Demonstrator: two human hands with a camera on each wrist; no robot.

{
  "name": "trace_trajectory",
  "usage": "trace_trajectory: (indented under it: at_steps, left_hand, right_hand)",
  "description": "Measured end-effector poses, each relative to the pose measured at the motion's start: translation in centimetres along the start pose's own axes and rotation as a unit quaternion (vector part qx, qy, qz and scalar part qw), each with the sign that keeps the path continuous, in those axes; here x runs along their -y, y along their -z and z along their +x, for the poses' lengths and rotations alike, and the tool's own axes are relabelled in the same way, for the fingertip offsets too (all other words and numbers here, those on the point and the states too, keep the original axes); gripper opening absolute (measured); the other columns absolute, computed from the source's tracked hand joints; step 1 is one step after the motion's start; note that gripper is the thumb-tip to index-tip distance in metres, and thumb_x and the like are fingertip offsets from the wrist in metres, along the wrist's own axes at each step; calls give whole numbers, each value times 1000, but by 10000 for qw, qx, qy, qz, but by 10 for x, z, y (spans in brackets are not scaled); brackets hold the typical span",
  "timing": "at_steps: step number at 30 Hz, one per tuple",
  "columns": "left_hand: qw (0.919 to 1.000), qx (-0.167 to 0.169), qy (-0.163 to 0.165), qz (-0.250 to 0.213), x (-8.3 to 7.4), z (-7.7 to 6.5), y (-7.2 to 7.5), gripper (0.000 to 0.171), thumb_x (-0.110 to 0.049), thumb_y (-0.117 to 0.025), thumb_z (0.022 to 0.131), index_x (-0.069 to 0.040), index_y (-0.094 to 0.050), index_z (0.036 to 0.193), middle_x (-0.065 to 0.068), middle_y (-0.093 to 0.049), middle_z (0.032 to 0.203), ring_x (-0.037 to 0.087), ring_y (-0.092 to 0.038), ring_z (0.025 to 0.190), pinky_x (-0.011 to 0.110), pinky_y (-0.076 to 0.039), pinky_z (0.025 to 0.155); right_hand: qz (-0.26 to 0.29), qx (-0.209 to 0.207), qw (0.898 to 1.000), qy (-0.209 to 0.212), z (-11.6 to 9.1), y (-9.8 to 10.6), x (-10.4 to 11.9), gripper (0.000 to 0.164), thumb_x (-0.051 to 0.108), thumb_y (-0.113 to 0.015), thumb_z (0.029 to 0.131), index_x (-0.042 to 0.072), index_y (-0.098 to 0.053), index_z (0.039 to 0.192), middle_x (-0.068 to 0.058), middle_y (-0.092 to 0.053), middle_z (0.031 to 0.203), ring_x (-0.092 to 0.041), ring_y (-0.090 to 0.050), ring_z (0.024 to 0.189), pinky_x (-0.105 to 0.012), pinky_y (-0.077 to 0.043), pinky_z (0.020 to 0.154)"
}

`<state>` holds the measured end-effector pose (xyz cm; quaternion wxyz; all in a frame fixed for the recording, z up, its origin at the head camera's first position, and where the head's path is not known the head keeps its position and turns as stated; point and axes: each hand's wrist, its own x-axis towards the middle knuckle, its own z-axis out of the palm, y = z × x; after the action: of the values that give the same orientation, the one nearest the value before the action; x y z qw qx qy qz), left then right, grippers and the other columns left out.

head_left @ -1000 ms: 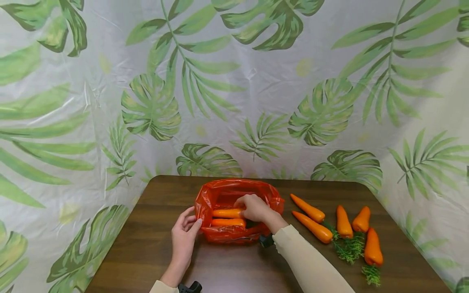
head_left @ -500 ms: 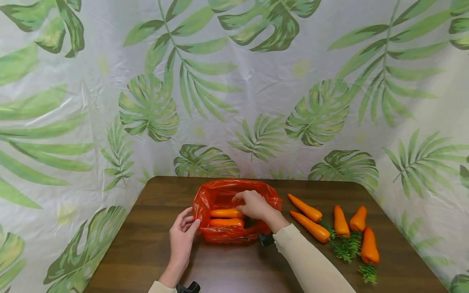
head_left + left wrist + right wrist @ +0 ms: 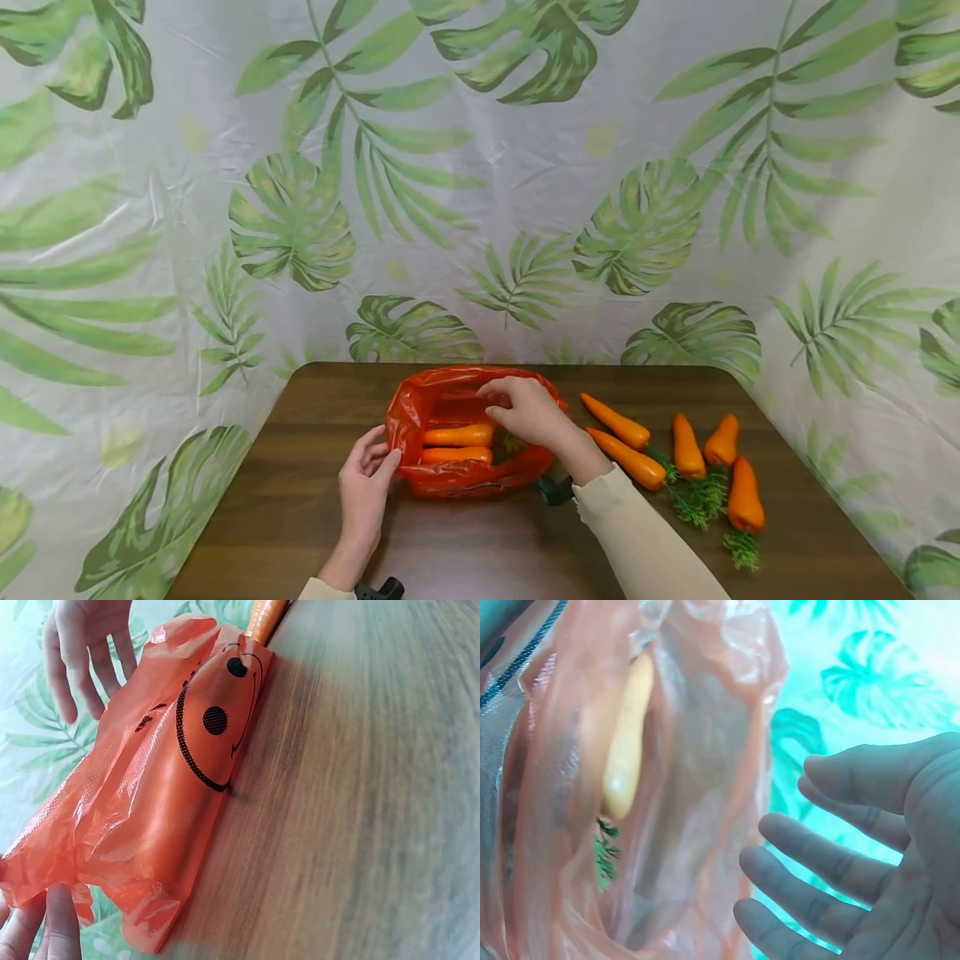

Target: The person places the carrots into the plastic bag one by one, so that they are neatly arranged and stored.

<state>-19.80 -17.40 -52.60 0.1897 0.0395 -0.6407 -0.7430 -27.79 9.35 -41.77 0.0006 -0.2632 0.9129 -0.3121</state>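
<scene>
A red plastic bag lies with its mouth gaping toward me; a smiley print shows on the bag in the left wrist view. Two orange carrots, an upper carrot and a lower carrot, lie side by side inside, leafy tops to the right. My left hand pinches the bag's left rim between thumb and fingers. Over the bag's right part is my right hand, holding nothing. The right wrist view shows that hand with fingers spread apart, beside the bag's wall and a carrot within.
To the bag's right, several loose carrots lie on the brown wooden table: two point up-left, a back carrot and a front carrot. Farther right are more, including one carrot nearest me. A leaf-patterned curtain hangs behind the table.
My right hand has let go of the upper carrot and lifted up and right from it, its fingers loosening. My left hand stays at the bag's rim. The head view has shifted slightly.
</scene>
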Motion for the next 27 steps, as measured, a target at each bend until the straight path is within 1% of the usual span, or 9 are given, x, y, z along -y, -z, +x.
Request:
trace_trajectory:
  at_steps: [3,6,7,12,14,17,21,24,27]
  left_hand:
    - [10000,-30,4,56,0,1,1,47,-7,-75,91,-10,-61,135,24,-67,112,22,-65,88,28,-60,72]
    - [9999,-51,-26,134,1,2,1,45,-8,-75,91,-11,-62,134,23,-67,110,22,-64,88,28,-60,73]
    - [9998,-57,-37,160,1,2,2,44,-9,-75,91,-11,-63,133,23,-67,109,23,-64,88,28,-60,73]
    - [9997,-38,-89,211,2,2,2,44,-10,-75,91,-11,-62,134,22,-68,108,24,-65,88,28,-60,74]
    - [9997,-21,-90,209,1,2,2,44,-10,-75,92,-11,-62,134,22,-68,108,24,-65,88,28,-60,73]
    - [9997,-2,-85,217,1,2,3,43,-11,-75,92,-13,-62,133,20,-68,108,23,-65,88,29,-61,73]
    - [9998,0,-71,212,1,3,3,42,-10,-76,91,-16,-63,131,17,-69,108,23,-65,88,31,-61,74]
    - [9998,-21,-57,213,2,2,2,43,-10,-75,91,-15,-63,132,18,-68,108,23,-65,88,30,-61,74]
    - [9998,-30,-38,199,2,1,1,44,-10,-75,91,-12,-62,134,21,-68,109,22,-65,87,29,-61,73]
  right_hand:
    - [30,-177,9998,42,-6,7,3,28,18,-69,97,25,-69,124,2,-67,123,-20,-66,96,-42,-54,87]
    - [140,-354,9993,-11,-12,13,4,29,17,-70,95,24,-70,123,1,-68,125,-22,-63,112,-44,-52,94]
    - [200,-413,9989,-37,-14,15,4,29,17,-71,95,23,-70,123,0,-68,125,-23,-62,113,-45,-52,94]
    - [394,-710,9965,-190,-28,24,1,28,18,-72,94,26,-71,121,4,-68,121,-23,-63,110,-44,-53,91]
    - [430,-810,9956,-213,-34,27,-2,28,18,-72,94,26,-71,121,5,-67,120,-24,-62,112,-46,-53,92]
    - [438,-950,9942,-235,-43,31,-6,29,19,-73,94,25,-71,121,5,-66,124,-24,-60,116,-49,-52,95]
    - [338,-1149,9924,-289,-53,37,-12,30,18,-74,92,25,-71,121,4,-66,125,-24,-61,114,-49,-54,91]
    - [218,-1311,9907,-300,-60,41,-17,30,18,-76,91,25,-72,120,4,-67,123,-24,-63,109,-48,-56,87]
    - [191,-1417,9892,-330,-67,43,-24,31,17,-77,90,25,-72,120,3,-68,121,-25,-64,109,-49,-55,87]
